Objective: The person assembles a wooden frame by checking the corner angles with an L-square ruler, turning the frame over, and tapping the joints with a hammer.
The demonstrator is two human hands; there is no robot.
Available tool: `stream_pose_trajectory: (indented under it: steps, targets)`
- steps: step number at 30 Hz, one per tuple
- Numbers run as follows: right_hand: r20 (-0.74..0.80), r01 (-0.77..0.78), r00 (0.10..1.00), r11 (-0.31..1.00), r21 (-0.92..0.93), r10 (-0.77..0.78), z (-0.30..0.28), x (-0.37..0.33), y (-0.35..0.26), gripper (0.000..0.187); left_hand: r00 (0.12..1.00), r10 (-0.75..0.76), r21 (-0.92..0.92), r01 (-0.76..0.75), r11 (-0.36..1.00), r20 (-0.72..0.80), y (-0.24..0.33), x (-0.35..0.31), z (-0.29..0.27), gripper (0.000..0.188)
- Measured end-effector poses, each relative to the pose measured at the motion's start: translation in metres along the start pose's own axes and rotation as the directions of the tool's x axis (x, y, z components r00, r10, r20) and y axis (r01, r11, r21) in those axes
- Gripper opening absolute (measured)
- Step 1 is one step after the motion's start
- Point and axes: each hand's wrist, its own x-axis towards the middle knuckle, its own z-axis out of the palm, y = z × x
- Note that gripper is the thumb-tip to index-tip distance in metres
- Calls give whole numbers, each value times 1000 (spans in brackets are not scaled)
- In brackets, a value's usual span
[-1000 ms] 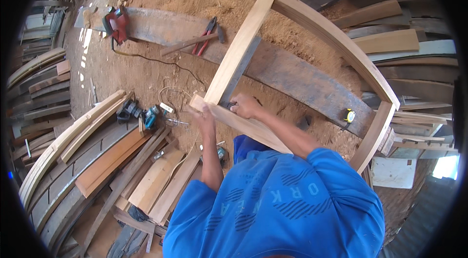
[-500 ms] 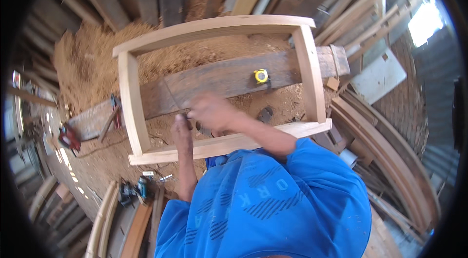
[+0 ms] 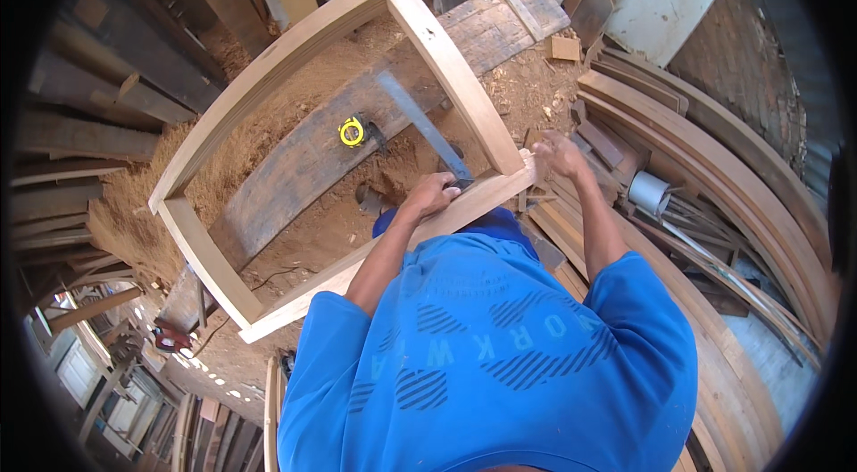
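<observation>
Pale, smooth-planed wood forms the four-sided frame (image 3: 457, 79) before you, its far rail bowed. Your left hand (image 3: 430, 196) lies at the near rail, fingers curled snugly on the dark stock of a metal square (image 3: 416, 121) — its flat, grey-blue blade slants inside the frame, near the right end piece. Your right hand (image 3: 557, 154) is beside that corner, fingers bent; whether they grip anything you cannot tell. A round yellow tape measure (image 3: 352, 131) sits on a rough, scuffed plank (image 3: 287, 185) — crumbly sawdust (image 3: 141, 204) spreads alongside.
</observation>
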Motion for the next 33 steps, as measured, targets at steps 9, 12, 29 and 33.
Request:
stream_pose_trajectory:
  steps: [9,12,29,33]
  targets:
    - [54,-5,998,923,385,-16,48,0,-3,40,992,-61,-71,69,995,110,19,42,19,38]
    - [57,14,998,929,370,-37,49,7,-3,39,994,-52,-48,56,997,94,23,47,23,42]
    - [35,38,998,939,343,-53,51,8,-6,37,993,-70,-209,89,974,97,28,38,21,23]
    - [25,64,997,934,352,-78,52,9,-3,35,993,-17,-138,33,990,114,22,45,23,31]
